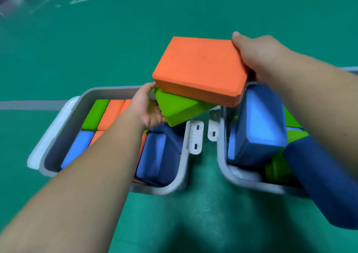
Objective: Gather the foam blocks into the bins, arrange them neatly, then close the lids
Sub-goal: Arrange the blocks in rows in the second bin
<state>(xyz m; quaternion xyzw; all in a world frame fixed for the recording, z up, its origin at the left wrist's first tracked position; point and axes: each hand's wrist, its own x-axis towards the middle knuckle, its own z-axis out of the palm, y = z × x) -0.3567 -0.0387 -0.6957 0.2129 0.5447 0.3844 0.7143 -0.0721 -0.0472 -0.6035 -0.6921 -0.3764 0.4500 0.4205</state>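
Two grey bins stand side by side on the green floor. The left bin (pixel 58 136) holds green, orange and blue foam blocks packed on edge. Blue and green blocks lie loosely in the right bin (pixel 222 165), and a large light blue block (pixel 259 124) sticks up from it. My right hand (pixel 259 57) grips an orange block (pixel 199 68) by its right end, held above the gap between the bins. My left hand (pixel 145 105) holds a green block (pixel 178 109) just under the orange one, over the left bin's far right corner.
White latches (pixel 196 138) hang on the bins' facing walls, with a narrow strip of floor between them. A dark blue block (pixel 325 179) juts over the right bin's near edge. A grey floor line (pixel 29 105) runs at the left, white lines farther back.
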